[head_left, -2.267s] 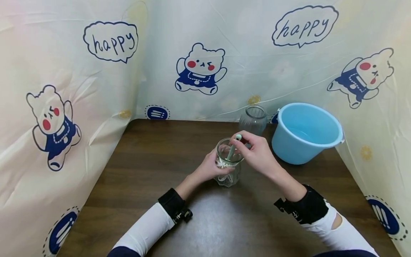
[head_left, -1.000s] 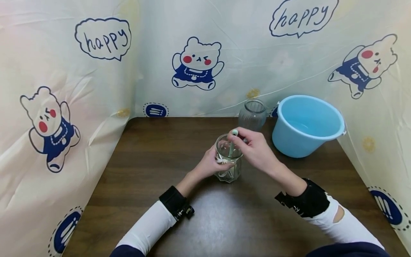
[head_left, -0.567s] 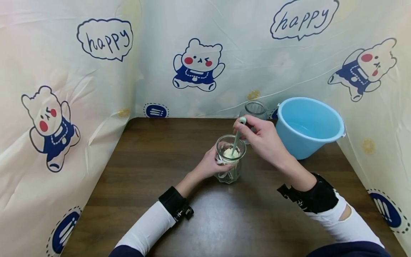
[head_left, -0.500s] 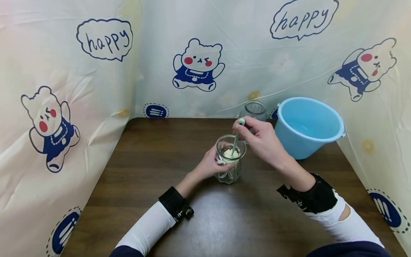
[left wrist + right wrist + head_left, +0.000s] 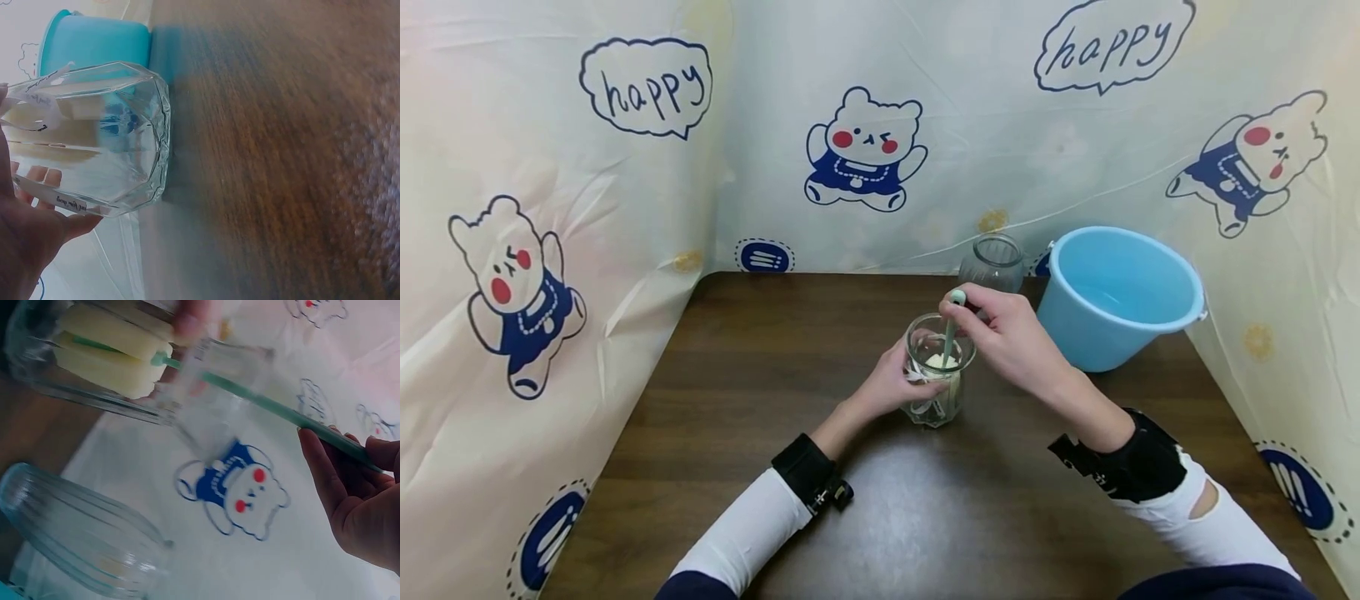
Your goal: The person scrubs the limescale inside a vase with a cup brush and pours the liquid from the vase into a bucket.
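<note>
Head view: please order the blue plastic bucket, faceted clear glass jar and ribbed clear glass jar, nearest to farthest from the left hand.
1. Faceted clear glass jar: gripped.
2. Ribbed clear glass jar: behind, right.
3. Blue plastic bucket: farther right.

"happy" (image 5: 651, 93), twice, on the patterned backdrop (image 5: 977, 75)

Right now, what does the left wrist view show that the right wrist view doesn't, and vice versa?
Only the left wrist view: black lettering on the white ribbon.
Only the right wrist view: the right hand, the green handle it pinches, and the ribbed jar.
Both: the faceted jar, the pale sponge inside it, part of the left hand, and the brown table.
</note>
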Demonstrator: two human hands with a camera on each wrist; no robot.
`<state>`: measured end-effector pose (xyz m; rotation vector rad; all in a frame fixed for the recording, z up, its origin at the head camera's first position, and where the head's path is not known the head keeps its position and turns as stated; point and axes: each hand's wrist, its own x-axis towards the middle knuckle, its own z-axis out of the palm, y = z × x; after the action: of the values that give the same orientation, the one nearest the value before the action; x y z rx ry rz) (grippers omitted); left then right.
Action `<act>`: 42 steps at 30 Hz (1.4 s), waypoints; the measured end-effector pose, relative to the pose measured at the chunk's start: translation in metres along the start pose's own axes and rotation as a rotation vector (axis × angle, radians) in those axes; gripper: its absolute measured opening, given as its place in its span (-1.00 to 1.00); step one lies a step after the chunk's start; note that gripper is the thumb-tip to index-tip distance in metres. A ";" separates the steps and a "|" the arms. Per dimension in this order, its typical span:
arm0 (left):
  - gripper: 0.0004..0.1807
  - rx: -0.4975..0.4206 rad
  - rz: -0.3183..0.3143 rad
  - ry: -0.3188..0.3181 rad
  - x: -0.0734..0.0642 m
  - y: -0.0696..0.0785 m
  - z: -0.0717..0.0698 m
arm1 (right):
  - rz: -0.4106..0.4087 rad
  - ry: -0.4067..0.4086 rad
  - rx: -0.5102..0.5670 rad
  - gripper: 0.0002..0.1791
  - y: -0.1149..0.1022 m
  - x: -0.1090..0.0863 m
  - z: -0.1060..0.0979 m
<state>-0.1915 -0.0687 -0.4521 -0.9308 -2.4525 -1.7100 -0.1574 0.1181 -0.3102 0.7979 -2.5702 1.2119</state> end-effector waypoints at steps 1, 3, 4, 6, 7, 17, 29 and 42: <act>-0.27 0.000 0.001 -0.001 0.000 0.000 0.000 | -0.010 0.007 0.005 -0.78 -0.002 0.000 -0.002; -0.28 0.002 0.000 -0.004 -0.001 0.000 0.000 | -0.035 0.016 0.004 -0.79 -0.005 -0.001 -0.003; -0.28 0.003 -0.001 -0.005 -0.001 0.001 0.000 | -0.046 0.018 -0.007 -0.79 -0.005 -0.002 -0.003; -0.27 0.000 -0.001 -0.006 -0.002 0.001 0.000 | -0.066 0.013 -0.031 -0.80 -0.004 -0.003 0.000; -0.27 0.002 0.001 -0.004 -0.002 0.001 0.000 | -0.073 0.005 -0.040 -0.81 -0.002 -0.004 0.002; -0.26 -0.018 0.012 0.021 0.001 -0.006 0.002 | -0.110 -0.012 -0.114 -0.83 0.004 -0.003 0.009; -0.25 0.009 -0.019 0.011 0.004 -0.028 0.006 | -0.183 -0.017 -0.117 -0.93 0.009 -0.003 0.008; -0.26 0.005 0.014 0.003 0.000 -0.016 0.001 | -0.208 -0.093 -0.115 -0.94 0.002 -0.001 0.004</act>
<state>-0.1983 -0.0711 -0.4661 -0.9420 -2.4415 -1.6982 -0.1568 0.1163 -0.3145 1.0873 -2.5248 0.9789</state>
